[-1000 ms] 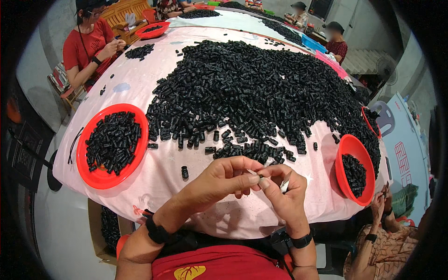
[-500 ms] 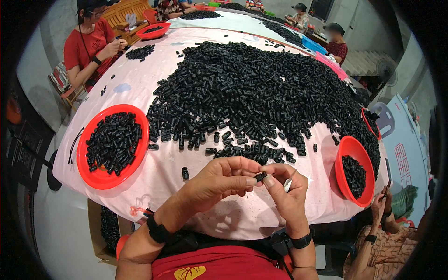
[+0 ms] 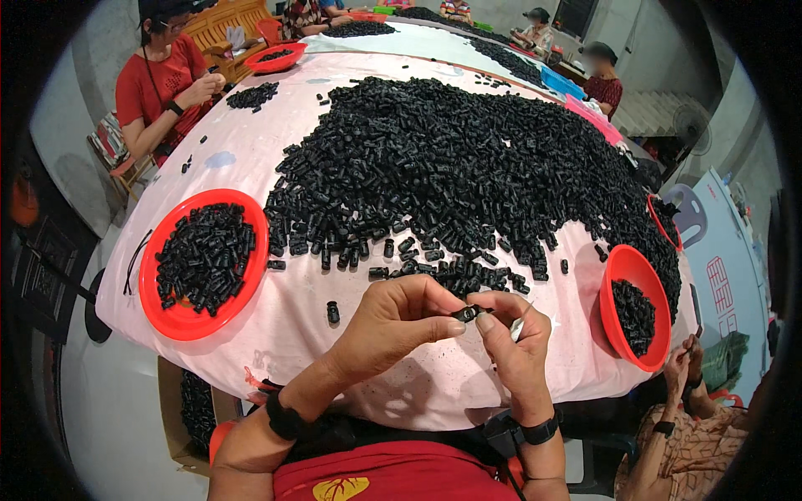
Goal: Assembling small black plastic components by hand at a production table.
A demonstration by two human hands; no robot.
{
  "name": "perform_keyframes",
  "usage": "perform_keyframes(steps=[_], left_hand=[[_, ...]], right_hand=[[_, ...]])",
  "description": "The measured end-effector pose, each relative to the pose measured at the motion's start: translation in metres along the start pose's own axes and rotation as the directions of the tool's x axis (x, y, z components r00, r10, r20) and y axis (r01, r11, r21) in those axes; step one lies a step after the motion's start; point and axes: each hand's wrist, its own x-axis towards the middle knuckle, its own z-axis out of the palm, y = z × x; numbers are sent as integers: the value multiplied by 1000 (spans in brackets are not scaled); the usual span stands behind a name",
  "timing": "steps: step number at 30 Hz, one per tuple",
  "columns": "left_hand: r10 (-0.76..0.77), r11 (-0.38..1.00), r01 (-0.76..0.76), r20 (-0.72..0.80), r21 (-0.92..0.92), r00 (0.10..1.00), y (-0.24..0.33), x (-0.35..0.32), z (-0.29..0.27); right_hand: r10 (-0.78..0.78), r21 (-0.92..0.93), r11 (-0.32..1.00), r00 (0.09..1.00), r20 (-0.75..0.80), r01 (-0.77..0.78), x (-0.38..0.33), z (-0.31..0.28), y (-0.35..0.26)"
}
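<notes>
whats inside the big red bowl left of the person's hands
The red bowl holds a heap of small black parts, with some bare red showing toward the near side. Anything beneath the top parts is covered.

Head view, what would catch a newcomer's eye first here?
A huge heap of small black pieces spreads across the pink tablecloth. Below it, the left hand and right hand share a fingertip grip on one black piece. Bright red bowls holding more pieces stand out at left and right.
</notes>
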Motion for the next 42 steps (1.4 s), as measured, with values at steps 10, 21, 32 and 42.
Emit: perform_keyframes(steps=[10,21,32,42], left_hand=[[75,994,-75,-6,74,997,-2,-2,1],[61,957,-108,-178,-270,982,8,0,-20],[85,256,-747,-756,-613,649,85,-40,-130],[7,371,312,-339,875,941,51,-32,-80]], right_hand=[[35,52,998,999,-17,-34,0,2,1],[107,46,994,985,-133,-102,-3,4,-1],[118,-1,993,989,-95,-118,1,7,0],[81,-26,996,995,-63,-83,0,3,1]])
